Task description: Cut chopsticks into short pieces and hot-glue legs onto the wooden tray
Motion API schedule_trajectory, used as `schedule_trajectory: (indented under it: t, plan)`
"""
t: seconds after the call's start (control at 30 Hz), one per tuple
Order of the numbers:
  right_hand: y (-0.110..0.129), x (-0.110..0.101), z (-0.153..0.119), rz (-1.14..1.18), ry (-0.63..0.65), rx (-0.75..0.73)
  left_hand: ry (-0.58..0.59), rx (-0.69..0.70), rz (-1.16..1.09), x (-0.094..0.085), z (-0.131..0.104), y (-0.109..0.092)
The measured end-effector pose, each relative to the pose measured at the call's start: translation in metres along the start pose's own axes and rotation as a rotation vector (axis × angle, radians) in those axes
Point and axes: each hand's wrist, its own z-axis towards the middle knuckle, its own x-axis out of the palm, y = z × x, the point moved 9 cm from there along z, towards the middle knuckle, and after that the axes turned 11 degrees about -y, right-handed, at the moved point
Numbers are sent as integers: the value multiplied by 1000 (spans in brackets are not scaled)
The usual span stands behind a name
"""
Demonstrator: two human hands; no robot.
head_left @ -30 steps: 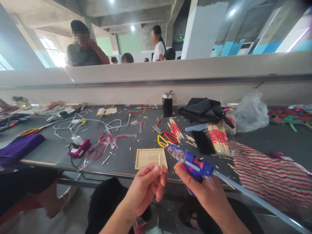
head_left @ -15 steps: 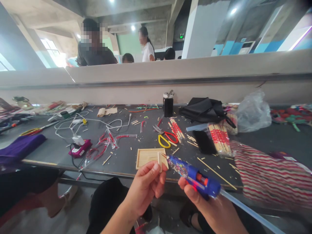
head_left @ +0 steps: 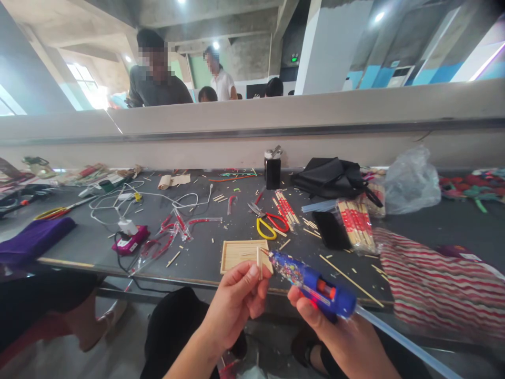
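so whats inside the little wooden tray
Thin slivers lie in the wooden tray. Its near right part is covered by the left hand and held stick, so anything there is hidden.

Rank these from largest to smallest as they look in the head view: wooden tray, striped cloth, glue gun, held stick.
Striped cloth
Glue gun
Wooden tray, partly hidden by the left hand
Held stick
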Motion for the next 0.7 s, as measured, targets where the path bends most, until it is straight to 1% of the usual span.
schedule_trajectory:
  t: [0.27,0.7]
  plan:
    - [2,0,0,-5,-19,-1,11,8,10,1,0,0]
    - [4,0,0,-14,8,-38,15,25,21,1,0,-2]
